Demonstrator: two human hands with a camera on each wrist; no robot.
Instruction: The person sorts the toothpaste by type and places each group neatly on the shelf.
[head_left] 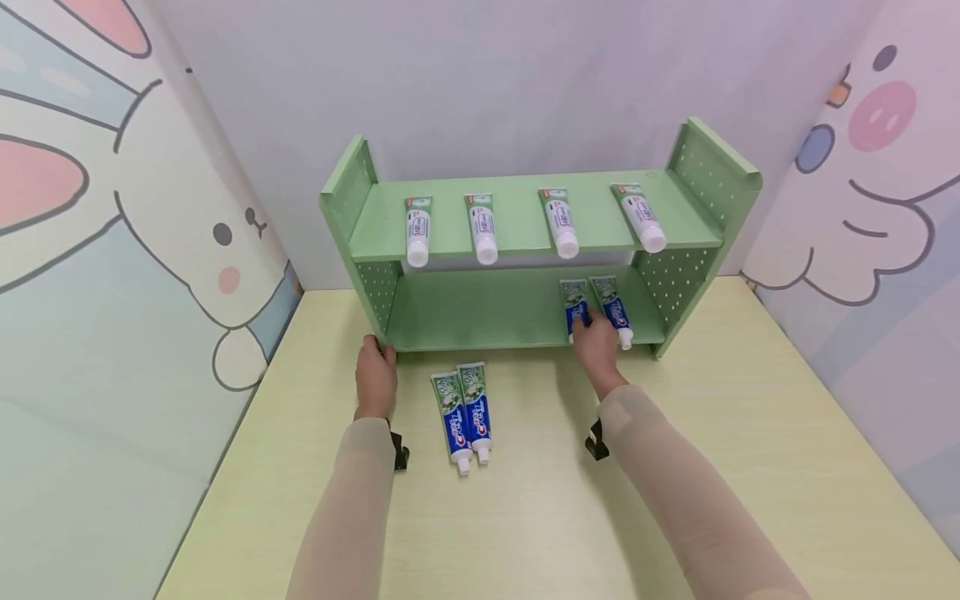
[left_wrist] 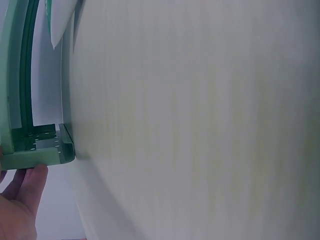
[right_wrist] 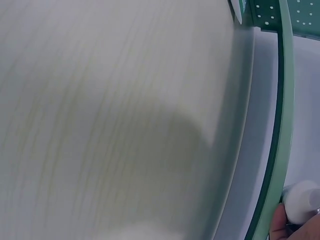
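Note:
A green two-tier shelf (head_left: 480,310) stands against the back wall. At its lower left corner my left hand (head_left: 377,379) holds the side panel; in the left wrist view the fingers (left_wrist: 34,187) press the panel's outer face. My right hand (head_left: 597,346) grips a blue-and-green toothpaste tube (head_left: 573,298) lying on the lower tier, cap end toward me. The tube's white cap (right_wrist: 301,202) shows beside the fingers in the right wrist view. Right of it lies a matching toothpaste tube (head_left: 611,307). Two more such tubes (head_left: 453,417) (head_left: 476,408) lie side by side on the table before the shelf.
Several white-and-green tubes (head_left: 483,225) lie spaced out along the upper tier, caps at the front edge. Perforated side panels (head_left: 678,283) close both shelf ends. The pale wooden table (head_left: 517,517) runs up to cartoon-printed walls (head_left: 247,167) on both sides.

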